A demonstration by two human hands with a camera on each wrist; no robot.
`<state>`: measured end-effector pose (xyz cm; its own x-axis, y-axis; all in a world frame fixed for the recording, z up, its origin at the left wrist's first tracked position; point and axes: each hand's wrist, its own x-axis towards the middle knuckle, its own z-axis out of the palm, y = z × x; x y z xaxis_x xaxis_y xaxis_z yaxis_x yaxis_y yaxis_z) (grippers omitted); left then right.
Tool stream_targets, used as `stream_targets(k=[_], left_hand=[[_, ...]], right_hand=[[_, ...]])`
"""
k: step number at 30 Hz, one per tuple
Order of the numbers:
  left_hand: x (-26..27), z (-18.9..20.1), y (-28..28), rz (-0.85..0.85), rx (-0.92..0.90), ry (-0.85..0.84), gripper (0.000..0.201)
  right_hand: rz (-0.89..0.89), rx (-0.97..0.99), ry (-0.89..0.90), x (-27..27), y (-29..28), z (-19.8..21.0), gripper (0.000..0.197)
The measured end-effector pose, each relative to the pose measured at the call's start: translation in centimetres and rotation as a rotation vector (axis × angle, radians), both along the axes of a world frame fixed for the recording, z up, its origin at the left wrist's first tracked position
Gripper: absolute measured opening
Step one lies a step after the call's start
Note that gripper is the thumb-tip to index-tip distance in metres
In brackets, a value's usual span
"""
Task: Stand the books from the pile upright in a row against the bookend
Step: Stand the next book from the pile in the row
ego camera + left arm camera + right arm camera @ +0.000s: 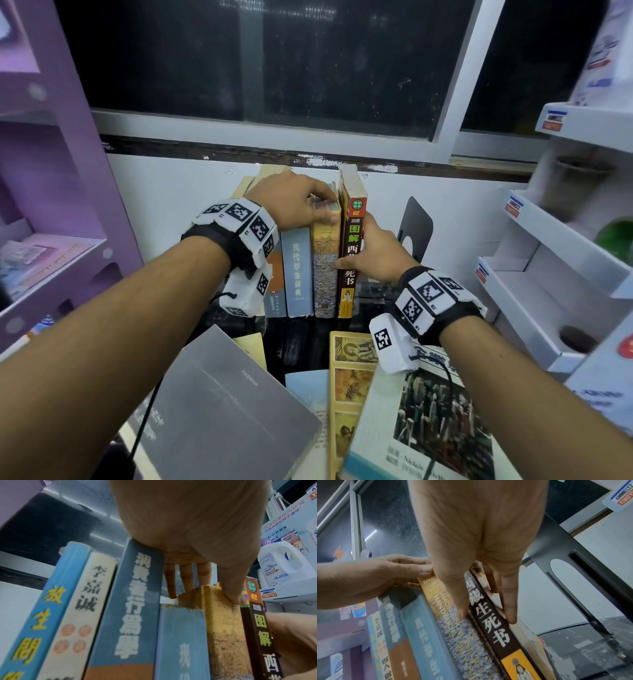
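Dark-spined book (352,246) inside right-hand grip (375,251)

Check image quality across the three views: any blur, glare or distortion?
Head view: wide-angle bending at the edges, purple shelf soft, row of books fairly sharp, window dark. Left wrist view: left hand fills the top, blurred; spines readable; streaky reflections on the glass. Right wrist view: right hand close and soft, bookend tilted by distortion.

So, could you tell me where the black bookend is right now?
In the head view, the black bookend stands right of the upright row, just beyond the right hand, apart from the dark-spined book.
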<state>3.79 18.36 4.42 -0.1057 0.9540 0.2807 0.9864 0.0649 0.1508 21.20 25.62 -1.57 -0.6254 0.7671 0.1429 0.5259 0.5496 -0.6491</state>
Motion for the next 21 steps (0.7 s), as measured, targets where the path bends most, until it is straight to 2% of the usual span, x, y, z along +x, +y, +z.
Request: stream_targets(k=[5,13,16,21], left_hand=[[0.6,-0.1,-0.6,-0.029,0.083,-0.057,0.041],[2.9,-1.3,-3.4,-0.087,0.286,-0.114,0.022],[4.3,-1.8,-4.6,-0.086,0.356,-0.195,0.018],[7.1,-3.3,-5.8,-0.146,0.26,-0.317,0.021]], right_hand=[[-0.002,0.004,-0.044,1.0,-0.9,1.4,0.084],[-0.019,-0.014,-0.15,3.5,-3.1,2.9,0.098],[-0.027,-0.044,-0.198,5.2,-4.1,3.1,0.094],[-0.062,-0.093,-0.302,8.9,-5.3,2.7,0.084]])
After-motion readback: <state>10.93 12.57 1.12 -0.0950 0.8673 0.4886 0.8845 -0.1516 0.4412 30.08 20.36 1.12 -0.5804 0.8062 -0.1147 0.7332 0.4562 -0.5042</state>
